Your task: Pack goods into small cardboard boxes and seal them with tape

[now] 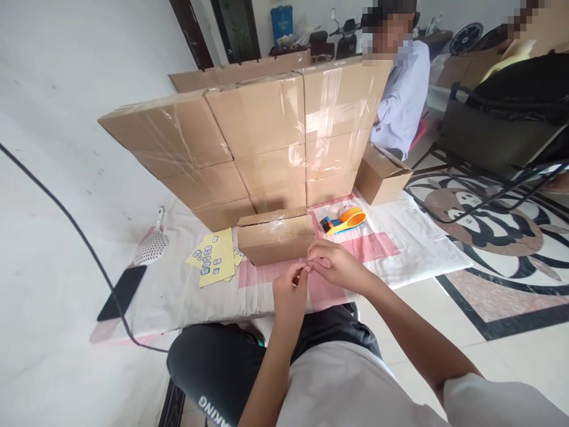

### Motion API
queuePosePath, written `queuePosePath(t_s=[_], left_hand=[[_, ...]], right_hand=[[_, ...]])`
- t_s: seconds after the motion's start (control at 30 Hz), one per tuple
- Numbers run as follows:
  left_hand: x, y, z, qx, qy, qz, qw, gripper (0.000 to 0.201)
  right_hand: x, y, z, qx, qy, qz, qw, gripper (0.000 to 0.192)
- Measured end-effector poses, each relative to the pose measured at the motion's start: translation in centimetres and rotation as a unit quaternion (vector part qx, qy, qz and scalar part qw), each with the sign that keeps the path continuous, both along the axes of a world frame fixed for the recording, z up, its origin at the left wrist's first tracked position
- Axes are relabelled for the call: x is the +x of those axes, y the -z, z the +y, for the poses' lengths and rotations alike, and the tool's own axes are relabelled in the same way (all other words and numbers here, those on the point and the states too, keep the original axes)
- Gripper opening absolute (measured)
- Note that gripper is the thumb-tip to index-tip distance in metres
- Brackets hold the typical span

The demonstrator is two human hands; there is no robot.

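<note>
My left hand (288,293) and my right hand (335,265) meet fingertip to fingertip just in front of a small taped cardboard box (275,237) on the cloth-covered low table (400,249). The fingers of both pinch something tiny between them; it is too small to make out. Neither hand touches the box. An orange and blue tape dispenser (344,220) lies to the right of the box. Yellow sticker sheets (214,256) lie to its left.
A wall of stacked taped cardboard boxes (249,142) stands behind the small box. Another box (382,175) sits at the right. A black phone (122,292) and a white mesh scoop (151,244) lie at the left. A cable (66,216) crosses the floor. A person sits behind the boxes.
</note>
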State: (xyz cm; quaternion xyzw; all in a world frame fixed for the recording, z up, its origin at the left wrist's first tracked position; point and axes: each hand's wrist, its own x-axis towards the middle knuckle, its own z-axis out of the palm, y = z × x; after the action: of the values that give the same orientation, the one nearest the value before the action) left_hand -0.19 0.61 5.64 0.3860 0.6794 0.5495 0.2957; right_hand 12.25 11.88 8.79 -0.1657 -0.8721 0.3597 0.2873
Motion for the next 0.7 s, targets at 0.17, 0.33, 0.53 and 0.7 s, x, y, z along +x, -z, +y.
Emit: queuePosePath(t_s=[0.17,0.33,0.53,0.7], left_hand=[[-2.7,1.2,-0.1,-0.047,-0.024,0.001,0.999,0.030],[-6.0,0.6,-0.8,-0.038,-0.105,0.059,0.992,0.031],[-6.6,-2.3,1.5,0.075,-0.084,0.222,0.968,0.025],[-7.2,-1.6,4.6,0.067,0.031,0.410,0.909,0.040]], right_hand=[[-0.6,-2.7,2.7,0.095,0.044,0.021,0.994,0.019],[-3.3,-6.2,6.9,0.102,0.098,0.007,0.990,0.011],[-8.5,-5.2,9.3,0.174,0.088,-0.139,0.971,0.015],[-10.3,-2.9,10.0,0.192,0.084,-0.178,0.961,0.015]])
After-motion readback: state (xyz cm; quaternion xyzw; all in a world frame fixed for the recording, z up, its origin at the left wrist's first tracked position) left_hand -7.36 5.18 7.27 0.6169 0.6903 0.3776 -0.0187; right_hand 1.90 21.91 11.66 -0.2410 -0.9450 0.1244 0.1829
